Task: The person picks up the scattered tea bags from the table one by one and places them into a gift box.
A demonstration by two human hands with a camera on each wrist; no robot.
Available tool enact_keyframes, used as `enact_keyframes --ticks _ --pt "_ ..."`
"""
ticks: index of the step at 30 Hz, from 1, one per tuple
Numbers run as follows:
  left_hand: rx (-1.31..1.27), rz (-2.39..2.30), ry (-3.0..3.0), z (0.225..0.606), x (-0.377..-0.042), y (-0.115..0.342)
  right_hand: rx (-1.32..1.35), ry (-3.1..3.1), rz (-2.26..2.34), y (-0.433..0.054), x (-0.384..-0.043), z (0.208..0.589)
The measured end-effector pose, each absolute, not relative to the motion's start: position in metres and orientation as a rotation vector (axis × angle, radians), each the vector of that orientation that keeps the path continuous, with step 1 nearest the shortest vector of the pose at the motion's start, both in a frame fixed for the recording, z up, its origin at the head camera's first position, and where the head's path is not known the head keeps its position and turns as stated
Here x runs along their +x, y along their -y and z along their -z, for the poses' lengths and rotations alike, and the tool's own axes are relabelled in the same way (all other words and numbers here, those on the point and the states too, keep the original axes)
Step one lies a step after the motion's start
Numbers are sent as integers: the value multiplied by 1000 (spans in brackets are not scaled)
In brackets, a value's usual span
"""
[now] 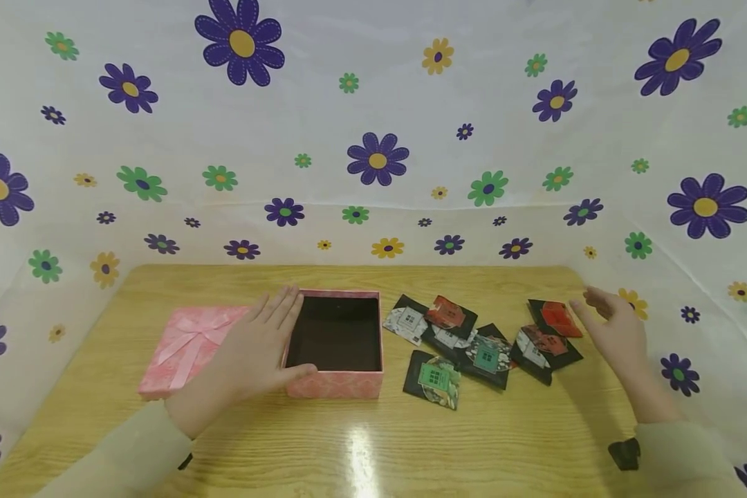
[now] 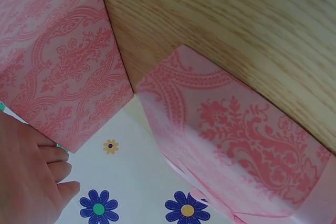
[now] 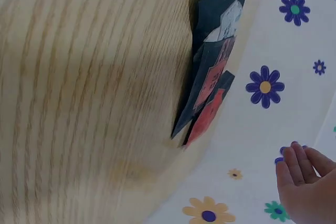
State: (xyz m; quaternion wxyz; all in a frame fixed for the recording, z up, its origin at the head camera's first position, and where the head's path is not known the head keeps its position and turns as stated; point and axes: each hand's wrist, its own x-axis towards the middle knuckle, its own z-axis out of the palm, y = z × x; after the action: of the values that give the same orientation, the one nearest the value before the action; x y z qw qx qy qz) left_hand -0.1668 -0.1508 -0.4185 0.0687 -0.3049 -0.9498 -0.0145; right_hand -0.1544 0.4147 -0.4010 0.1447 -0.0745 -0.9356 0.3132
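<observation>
A pink patterned box (image 1: 336,385) with a dark inside stands uncovered in the head view. My left hand (image 1: 243,353) lies along its left side, fingers straight, the thumb near the front rim. Left of the box sits its pink lid (image 1: 173,349) with a ribbon bow, partly hidden by that hand. Several small dark sachets are spread right of the box, among them one with a green label (image 1: 434,379). My right hand (image 1: 619,339) hovers at the far right, fingers loosely bent and holding nothing, beside a sachet with a red label (image 1: 559,319).
The wooden table (image 1: 473,443) ends at a white cloth (image 1: 498,104) printed with flowers, which rises behind and at both sides. A small black object (image 1: 625,454) shows by the right sleeve.
</observation>
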Motion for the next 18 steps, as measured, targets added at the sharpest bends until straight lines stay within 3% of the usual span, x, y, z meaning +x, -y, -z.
enact_keyframes --ticks 13,18 --pt "-946 107 2863 423 -168 154 -706 2628 -1351 -442 -165 416" --pt "-939 122 2871 424 -168 153 -776 2631 -1464 -457 -166 429"
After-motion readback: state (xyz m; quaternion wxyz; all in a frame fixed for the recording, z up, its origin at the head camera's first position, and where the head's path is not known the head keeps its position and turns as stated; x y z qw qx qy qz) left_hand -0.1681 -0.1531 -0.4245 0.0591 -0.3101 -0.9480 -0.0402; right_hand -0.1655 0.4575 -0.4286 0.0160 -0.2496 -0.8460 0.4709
